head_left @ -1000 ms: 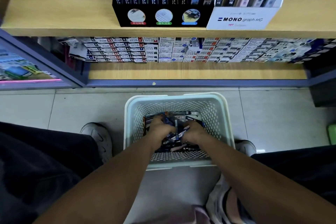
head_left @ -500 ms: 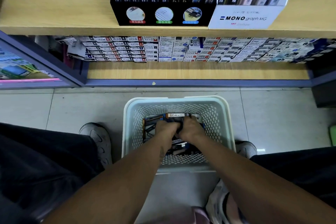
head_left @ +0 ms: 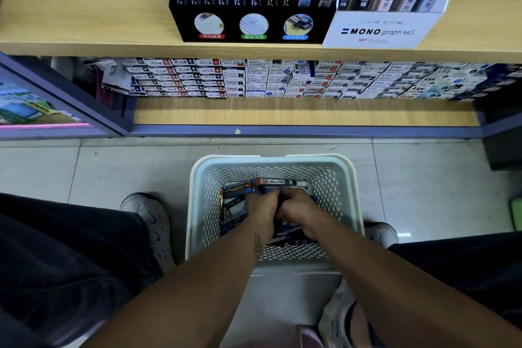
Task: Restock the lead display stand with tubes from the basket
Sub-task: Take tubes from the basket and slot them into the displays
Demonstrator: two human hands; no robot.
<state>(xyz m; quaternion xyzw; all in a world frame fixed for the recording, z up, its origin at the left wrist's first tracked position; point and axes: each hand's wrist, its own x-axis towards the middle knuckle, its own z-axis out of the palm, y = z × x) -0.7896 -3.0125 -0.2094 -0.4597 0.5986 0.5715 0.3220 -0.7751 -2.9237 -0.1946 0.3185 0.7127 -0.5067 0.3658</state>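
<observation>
Fingertips of left hand [head_left: 261, 204] and right hand [head_left: 300, 203] buried among tubes [head_left: 236, 200] in basket [head_left: 348, 195]; grip on any tube not readable, knuckles in the way. Tube pile under both hands hidden. Tops of tubes in lead display stand [head_left: 254, 24] cut by top edge. Labels on boxes [head_left: 254, 79] on lower shelf too small to read. Right shoe [head_left: 380, 234] mostly behind basket rim.
</observation>
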